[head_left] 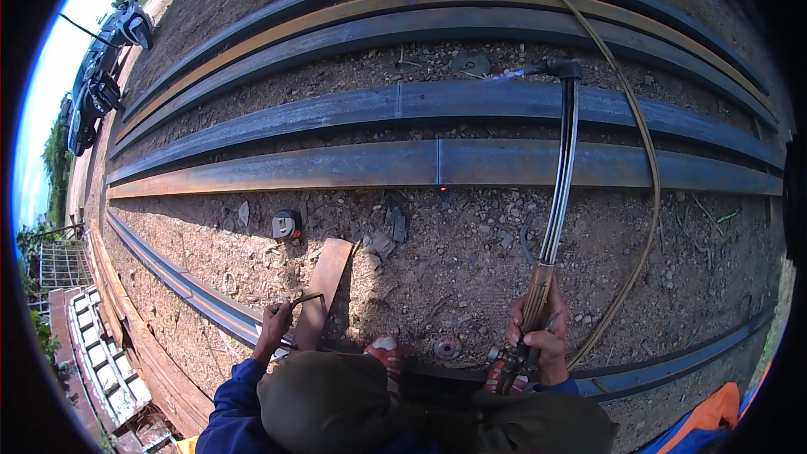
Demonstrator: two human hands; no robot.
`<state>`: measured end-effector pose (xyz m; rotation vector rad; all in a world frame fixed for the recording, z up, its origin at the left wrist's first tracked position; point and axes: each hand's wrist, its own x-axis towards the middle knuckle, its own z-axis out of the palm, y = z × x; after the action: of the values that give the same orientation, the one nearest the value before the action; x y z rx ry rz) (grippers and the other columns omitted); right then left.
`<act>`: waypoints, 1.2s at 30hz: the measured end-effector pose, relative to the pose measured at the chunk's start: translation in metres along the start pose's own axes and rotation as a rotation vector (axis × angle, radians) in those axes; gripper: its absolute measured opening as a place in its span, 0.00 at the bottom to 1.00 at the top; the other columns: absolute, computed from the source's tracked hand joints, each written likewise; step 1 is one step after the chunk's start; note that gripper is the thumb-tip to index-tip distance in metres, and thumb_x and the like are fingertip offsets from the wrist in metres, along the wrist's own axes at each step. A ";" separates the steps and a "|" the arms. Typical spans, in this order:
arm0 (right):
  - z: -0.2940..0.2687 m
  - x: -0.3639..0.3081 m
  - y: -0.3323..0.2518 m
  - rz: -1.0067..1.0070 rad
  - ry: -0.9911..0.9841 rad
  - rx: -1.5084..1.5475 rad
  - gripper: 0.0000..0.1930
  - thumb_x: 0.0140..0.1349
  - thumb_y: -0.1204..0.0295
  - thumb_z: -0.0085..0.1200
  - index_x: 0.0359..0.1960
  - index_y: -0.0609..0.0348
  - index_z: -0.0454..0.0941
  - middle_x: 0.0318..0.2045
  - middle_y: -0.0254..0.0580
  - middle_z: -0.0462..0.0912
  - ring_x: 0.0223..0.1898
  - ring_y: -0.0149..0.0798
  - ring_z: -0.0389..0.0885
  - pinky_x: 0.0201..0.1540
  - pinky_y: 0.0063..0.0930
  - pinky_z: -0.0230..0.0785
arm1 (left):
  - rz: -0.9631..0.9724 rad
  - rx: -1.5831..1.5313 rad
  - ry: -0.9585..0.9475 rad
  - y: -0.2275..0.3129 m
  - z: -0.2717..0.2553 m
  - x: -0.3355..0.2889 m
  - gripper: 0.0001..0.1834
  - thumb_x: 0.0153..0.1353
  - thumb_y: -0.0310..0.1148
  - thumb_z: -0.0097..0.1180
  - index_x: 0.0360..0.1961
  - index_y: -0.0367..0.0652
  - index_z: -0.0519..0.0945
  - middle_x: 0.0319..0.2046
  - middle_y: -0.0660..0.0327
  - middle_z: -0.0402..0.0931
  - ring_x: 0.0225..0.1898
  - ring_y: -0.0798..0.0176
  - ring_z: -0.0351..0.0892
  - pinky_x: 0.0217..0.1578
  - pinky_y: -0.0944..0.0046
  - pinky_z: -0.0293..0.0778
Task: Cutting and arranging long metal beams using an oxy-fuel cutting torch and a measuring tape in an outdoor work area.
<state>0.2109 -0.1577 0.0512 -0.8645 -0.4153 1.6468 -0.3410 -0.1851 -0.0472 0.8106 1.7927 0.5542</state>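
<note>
My right hand (548, 340) is closed around the handle of a gas cutting torch (561, 176). Its long metal tubes reach away from me, and the head lies over the far beams with a bluish flame pointing left. Below it, a steel beam (353, 166) carries a pale cross line, with a small red glowing spot at its near edge. At the lower left, my left hand (274, 319) grips a thin dark bent metal rod (308, 298). The rod's bent end is over a flat brown steel plate (329, 273) lying on the ground.
Several other steel beams (336, 38) run across the ground beyond. A tan hose (651, 160) curves down the right side. A tape measure (287, 224) and a round disc (447, 347) lie on the gravel. Parked motorbikes (97, 92) stand at far left, near a white block grid (105, 353).
</note>
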 end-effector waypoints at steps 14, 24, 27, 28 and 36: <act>0.008 0.003 -0.008 0.074 -0.060 -0.014 0.55 0.38 0.76 0.58 0.73 0.51 0.43 0.30 0.46 0.73 0.25 0.35 0.75 0.30 0.29 0.72 | 0.028 -0.050 -0.046 0.009 0.004 0.003 0.24 0.70 0.45 0.46 0.15 0.51 0.64 0.11 0.74 0.58 0.12 0.79 0.51 0.13 0.71 0.45; 0.001 0.003 -0.001 0.075 -0.105 0.022 0.56 0.39 0.77 0.59 0.74 0.50 0.41 0.31 0.47 0.73 0.25 0.35 0.75 0.30 0.30 0.72 | 0.021 -0.036 -0.012 0.018 0.007 -0.006 0.26 0.70 0.45 0.46 0.13 0.51 0.63 0.10 0.74 0.57 0.11 0.79 0.51 0.13 0.71 0.44; 0.003 0.003 0.001 0.074 -0.103 0.025 0.56 0.39 0.77 0.59 0.74 0.50 0.42 0.31 0.47 0.73 0.25 0.36 0.76 0.30 0.30 0.72 | 0.035 -0.017 0.000 0.016 0.006 -0.003 0.26 0.71 0.46 0.45 0.13 0.51 0.63 0.10 0.74 0.57 0.11 0.79 0.50 0.12 0.71 0.44; 0.003 0.004 0.002 0.067 -0.100 0.032 0.55 0.39 0.77 0.59 0.73 0.50 0.43 0.31 0.47 0.73 0.25 0.36 0.76 0.29 0.30 0.72 | -0.014 -0.055 -0.002 0.018 0.005 -0.004 0.26 0.71 0.46 0.45 0.13 0.52 0.62 0.09 0.74 0.56 0.11 0.78 0.50 0.12 0.71 0.44; 0.002 0.006 0.007 0.052 -0.063 0.078 0.55 0.39 0.77 0.60 0.73 0.51 0.44 0.29 0.46 0.73 0.23 0.37 0.77 0.26 0.31 0.73 | 0.008 -0.021 0.213 0.020 0.013 -0.006 0.27 0.71 0.47 0.44 0.14 0.51 0.61 0.12 0.74 0.54 0.14 0.77 0.49 0.15 0.69 0.45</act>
<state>0.2041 -0.1533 0.0456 -0.7722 -0.3722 1.7304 -0.3226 -0.1764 -0.0339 0.7672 1.9750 0.6850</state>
